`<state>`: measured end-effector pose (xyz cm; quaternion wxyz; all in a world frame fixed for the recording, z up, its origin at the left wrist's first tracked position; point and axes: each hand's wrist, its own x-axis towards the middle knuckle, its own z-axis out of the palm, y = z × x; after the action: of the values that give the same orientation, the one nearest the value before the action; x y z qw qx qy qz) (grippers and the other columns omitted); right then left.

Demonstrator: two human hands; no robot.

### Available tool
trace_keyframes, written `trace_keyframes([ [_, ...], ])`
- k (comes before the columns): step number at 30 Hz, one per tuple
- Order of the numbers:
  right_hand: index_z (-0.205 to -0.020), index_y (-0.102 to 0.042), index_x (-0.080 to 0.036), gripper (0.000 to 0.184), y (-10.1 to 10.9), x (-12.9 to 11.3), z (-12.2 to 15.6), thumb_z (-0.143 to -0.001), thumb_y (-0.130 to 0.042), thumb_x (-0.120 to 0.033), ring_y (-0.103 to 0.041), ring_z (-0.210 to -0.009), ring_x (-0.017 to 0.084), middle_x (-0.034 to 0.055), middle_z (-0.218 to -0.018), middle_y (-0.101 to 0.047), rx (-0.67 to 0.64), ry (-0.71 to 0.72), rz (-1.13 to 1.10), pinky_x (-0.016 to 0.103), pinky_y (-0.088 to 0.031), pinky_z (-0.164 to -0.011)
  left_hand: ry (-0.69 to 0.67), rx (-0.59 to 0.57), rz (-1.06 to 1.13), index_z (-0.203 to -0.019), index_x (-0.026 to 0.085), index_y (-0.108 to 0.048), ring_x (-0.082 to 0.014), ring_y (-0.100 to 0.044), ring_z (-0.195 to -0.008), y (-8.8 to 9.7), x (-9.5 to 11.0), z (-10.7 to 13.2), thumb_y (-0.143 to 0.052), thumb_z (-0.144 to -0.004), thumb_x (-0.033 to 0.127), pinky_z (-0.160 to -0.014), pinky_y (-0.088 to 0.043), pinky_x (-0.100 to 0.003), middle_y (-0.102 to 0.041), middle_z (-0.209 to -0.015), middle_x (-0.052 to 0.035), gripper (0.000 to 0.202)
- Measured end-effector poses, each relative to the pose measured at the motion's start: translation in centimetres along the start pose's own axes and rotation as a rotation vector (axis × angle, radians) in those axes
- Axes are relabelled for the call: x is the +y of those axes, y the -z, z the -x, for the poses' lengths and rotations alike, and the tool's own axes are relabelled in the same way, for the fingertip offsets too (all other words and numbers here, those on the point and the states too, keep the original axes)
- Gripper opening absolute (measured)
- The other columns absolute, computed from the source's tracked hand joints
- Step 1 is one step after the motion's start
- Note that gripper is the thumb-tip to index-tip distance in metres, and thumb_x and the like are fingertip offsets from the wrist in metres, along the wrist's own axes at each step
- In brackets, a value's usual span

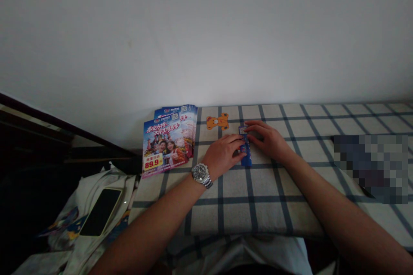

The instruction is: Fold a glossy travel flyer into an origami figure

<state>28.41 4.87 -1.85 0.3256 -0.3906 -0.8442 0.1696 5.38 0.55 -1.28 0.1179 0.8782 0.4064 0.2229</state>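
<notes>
A narrow folded blue flyer [246, 161] lies on the checked cloth, with a small QR code at its far end. My left hand [224, 152], wearing a metal wristwatch [201, 173], has its fingers bent over the middle of the flyer from the left. From the right, my right hand [267, 139] pinches the far end between thumb and fingers. An orange bear cutout [217, 121] is just beyond my left hand. Further left is a stack of flyers [164, 148], blue and pink, overlapping each other.
The checked tablecloth [226, 212] covers a table against a pale wall [226, 34]. A dark blurred-out object [371, 165] sits on the right. Lower left, a phone [101, 212] rests on white fabric [77, 200] beside the table.
</notes>
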Motion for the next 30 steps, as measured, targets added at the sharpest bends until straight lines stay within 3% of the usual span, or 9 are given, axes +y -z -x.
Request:
trace_keyframes([
  [6,-0.098,-0.071,-0.024,0.004,-0.2,0.5,0.0,-0.096,-0.069,-0.027,-0.07,-0.114,0.028,0.0089,-0.127,-0.069,0.057,-0.047,0.047,0.047,-0.057,-0.1,0.001,-0.006,0.003,-0.129,0.021,-0.067,-0.0247,-0.062,-0.123,0.1,0.1,0.0,-0.069,-0.097,0.035,-0.109,-0.054,-0.042,-0.066,-0.138,-0.0053,0.035],
  [30,-0.098,-0.071,-0.023,0.008,0.3,-0.1,-0.1,-0.098,-0.063,-0.025,-0.073,-0.105,0.027,0.0097,-0.124,-0.071,-0.035,-0.022,0.146,0.042,-0.06,-0.091,-0.017,0.008,0.007,-0.126,0.021,-0.069,-0.0248,-0.063,-0.122,-0.2,0.0,-0.1,-0.068,-0.098,0.035,-0.108,-0.053,-0.042,-0.066,-0.135,-0.0067,0.031],
])
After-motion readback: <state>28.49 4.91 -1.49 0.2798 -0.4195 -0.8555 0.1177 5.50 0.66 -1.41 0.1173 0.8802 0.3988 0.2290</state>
